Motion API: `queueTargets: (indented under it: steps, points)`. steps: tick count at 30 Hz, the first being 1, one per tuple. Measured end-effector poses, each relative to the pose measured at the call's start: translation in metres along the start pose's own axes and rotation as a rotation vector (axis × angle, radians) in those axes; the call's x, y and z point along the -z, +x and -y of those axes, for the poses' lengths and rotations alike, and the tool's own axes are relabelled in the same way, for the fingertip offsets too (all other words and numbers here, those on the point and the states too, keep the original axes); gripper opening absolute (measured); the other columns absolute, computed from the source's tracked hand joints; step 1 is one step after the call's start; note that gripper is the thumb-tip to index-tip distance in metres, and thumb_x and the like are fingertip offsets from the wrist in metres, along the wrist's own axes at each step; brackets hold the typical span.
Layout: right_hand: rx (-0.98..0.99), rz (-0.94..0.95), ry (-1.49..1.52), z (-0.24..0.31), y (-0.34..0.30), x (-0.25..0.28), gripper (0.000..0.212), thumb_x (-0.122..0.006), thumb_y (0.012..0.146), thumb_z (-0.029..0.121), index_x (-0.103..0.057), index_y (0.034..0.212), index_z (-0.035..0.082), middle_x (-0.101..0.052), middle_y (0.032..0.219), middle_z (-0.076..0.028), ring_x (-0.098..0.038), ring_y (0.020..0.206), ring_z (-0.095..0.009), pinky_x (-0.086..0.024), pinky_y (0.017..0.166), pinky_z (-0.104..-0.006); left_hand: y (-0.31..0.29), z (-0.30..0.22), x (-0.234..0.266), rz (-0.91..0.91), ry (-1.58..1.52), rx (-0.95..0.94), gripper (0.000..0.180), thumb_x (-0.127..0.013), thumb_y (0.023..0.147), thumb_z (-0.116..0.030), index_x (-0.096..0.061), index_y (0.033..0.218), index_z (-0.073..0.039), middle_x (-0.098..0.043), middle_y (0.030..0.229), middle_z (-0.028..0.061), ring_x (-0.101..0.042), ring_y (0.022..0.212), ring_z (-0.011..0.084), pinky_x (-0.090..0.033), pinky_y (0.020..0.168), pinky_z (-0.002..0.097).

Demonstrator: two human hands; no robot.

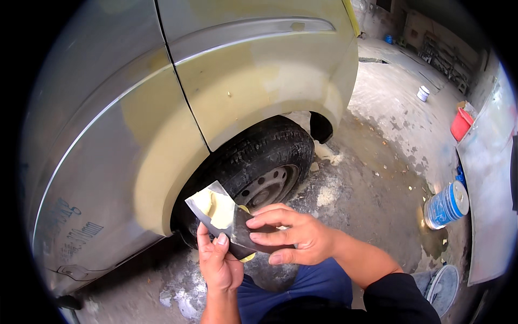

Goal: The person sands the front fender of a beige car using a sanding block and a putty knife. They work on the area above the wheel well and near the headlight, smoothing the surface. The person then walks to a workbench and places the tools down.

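In front of the wheel, both my hands hold a dark grey sheet of sandpaper (pixel 243 229). Pale yellow dust or paste covers the light flap at its upper left end. My left hand (pixel 220 264) grips the sheet from below, its thumb on the near face. The fingers of my right hand (pixel 295 235) press against the dark right part, thumb underneath. Thin yellow edges peek out above and below the sheet; what they belong to is hidden. Beyond it stands a grey vehicle body (pixel 259 81) with broad yellowish filler patches around the wheel arch.
A dusty black tyre (pixel 253 148) with a steel rim sits under the arch. At the right are a blue-and-white bucket (pixel 447 205), a clear bucket (pixel 443 289), a red container (pixel 461 125) and a leaning panel (pixel 492 194). A small white can (pixel 423 93) stands farther back.
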State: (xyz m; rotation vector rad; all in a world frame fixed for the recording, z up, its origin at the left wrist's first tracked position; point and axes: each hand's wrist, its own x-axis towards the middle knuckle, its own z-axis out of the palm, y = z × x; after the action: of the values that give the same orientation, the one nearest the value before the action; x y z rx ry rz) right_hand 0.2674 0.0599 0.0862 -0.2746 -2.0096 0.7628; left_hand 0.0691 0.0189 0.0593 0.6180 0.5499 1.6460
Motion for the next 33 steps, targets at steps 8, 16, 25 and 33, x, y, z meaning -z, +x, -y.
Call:
queueTargets:
  steps: [8,16,25,33]
  points:
    - [-0.019,0.084,-0.616,-0.028,0.006,0.042,0.035,-0.076,0.077,0.019,-0.07,0.109,0.006,-0.058,0.126,-0.009,-0.047,0.114,-0.034,-0.043,0.098,-0.0431,-0.007,-0.013,0.014,-0.01,0.053,-0.101,0.055,-0.057,0.091,-0.003,-0.034,0.141,-0.003,-0.051,0.135,0.0142,-0.054,0.123,0.0255,-0.044,0.107,0.0426]
    - [-0.093,-0.379,-1.183,-0.033,0.151,0.09,0.046,-0.056,0.093,0.019,-0.048,0.138,0.008,-0.041,0.143,-0.011,-0.041,0.116,-0.042,-0.043,0.092,-0.0555,-0.014,-0.007,0.033,-0.085,0.133,-0.044,0.052,-0.056,0.091,-0.005,-0.036,0.139,-0.003,-0.054,0.133,0.013,-0.055,0.122,0.0252,-0.043,0.107,0.0424]
    - [-0.137,-0.373,-1.24,-0.042,0.181,0.062,0.045,-0.054,0.093,0.019,-0.049,0.137,0.007,-0.04,0.139,-0.016,-0.041,0.113,-0.044,-0.045,0.082,-0.0578,-0.025,-0.003,0.042,-0.108,0.099,0.04,0.051,-0.058,0.089,-0.005,-0.04,0.137,-0.004,-0.056,0.13,0.0109,-0.056,0.12,0.0232,-0.043,0.107,0.039]
    - [-0.248,-0.246,-1.244,-0.041,0.149,0.041,0.046,-0.057,0.091,0.019,-0.051,0.135,0.006,-0.042,0.135,-0.014,-0.043,0.111,-0.042,-0.046,0.08,-0.0549,-0.021,0.002,0.053,-0.138,0.116,0.061,0.052,-0.061,0.089,-0.007,-0.041,0.137,-0.006,-0.057,0.13,0.0099,-0.056,0.12,0.0227,-0.043,0.106,0.0392]
